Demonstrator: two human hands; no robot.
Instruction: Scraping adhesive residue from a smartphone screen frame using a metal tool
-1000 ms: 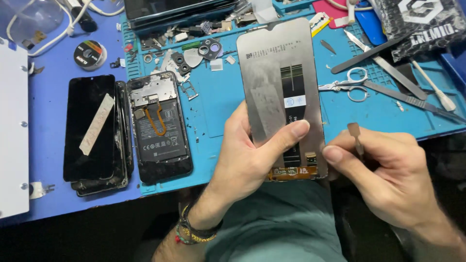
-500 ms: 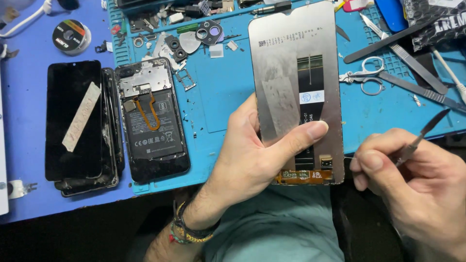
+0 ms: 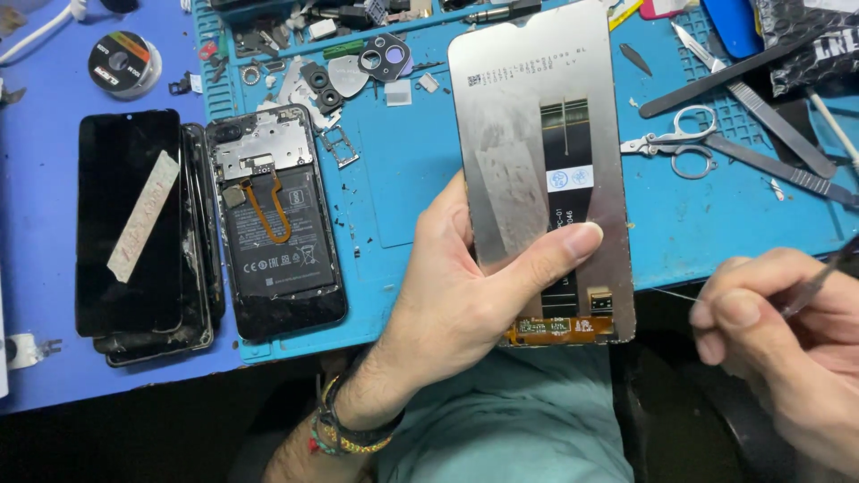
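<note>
A display panel point(image 3: 541, 170) is pinched by the left hand point(image 3: 465, 295); right of it, tweezers point(image 3: 819, 282) are pinched by the right hand point(image 3: 787, 344).

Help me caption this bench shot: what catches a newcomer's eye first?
The silvery back of a screen panel, held upright at centre by the left hand. At left lies an opened phone with its battery bare, beside a stack of dark screens. The right hand grips tweezers at the right edge.

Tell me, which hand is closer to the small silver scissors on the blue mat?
Right. The right hand sits just below the small silver scissors; the left hand is farther left, holding the screen panel.
</note>
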